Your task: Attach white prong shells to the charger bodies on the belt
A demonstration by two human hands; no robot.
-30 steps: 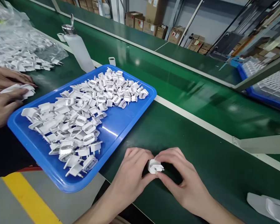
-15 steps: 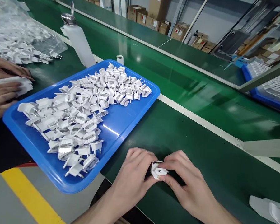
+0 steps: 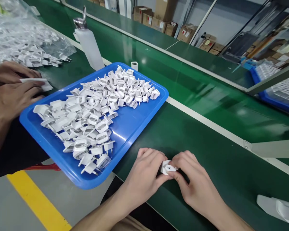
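My left hand (image 3: 144, 175) and my right hand (image 3: 195, 183) meet over the green belt near its front edge. Both pinch one small white plug adapter (image 3: 167, 167) between their fingertips; its metal pins point right. A blue tray (image 3: 130, 125) heaped with several white plug adapters (image 3: 98, 106) lies to the left of my hands, overhanging the table edge.
A co-worker's hands (image 3: 13, 93) hold a white piece at the far left, by a clear bag of adapters (image 3: 21, 41). A white bottle (image 3: 88, 41) stands behind the tray. White parts (image 3: 278, 208) lie at the lower right. Another blue tray (image 3: 276, 83) sits far right.
My hands have kept hold of the adapter and turned it slightly while closing tighter round it. The co-worker's hands have shifted toward the tray's corner. The view has swung a little.
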